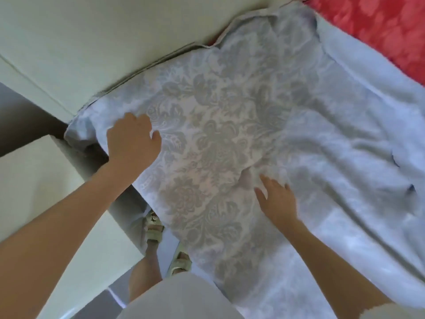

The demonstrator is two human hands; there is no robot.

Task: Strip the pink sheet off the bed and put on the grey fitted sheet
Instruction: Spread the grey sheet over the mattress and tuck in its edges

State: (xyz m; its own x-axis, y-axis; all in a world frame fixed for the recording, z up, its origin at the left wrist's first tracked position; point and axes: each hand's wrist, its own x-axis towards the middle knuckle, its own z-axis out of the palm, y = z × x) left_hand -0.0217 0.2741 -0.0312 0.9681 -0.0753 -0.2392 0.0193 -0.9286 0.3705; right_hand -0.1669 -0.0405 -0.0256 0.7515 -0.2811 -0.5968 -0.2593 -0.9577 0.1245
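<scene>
Fitted sheet (230, 134) spread wide, far-left edge against wall (115, 31). Second sheet (379, 26) exposed at far right, beyond fitted sheet's edge. Left hand (132, 139) rests on fitted sheet near left corner. Right hand (278, 199) on it, nearer, further right. Feet (156, 229) on floor (119, 293) below sheet's near-left edge.

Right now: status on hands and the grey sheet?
Left hand on grey sheet near corner, grip unclear. Right hand flat on it. Sheet wrinkled, partly spread. Pink sheet shows at far edge.

Head camera looks steeply down, close over the bed (230, 146).
</scene>
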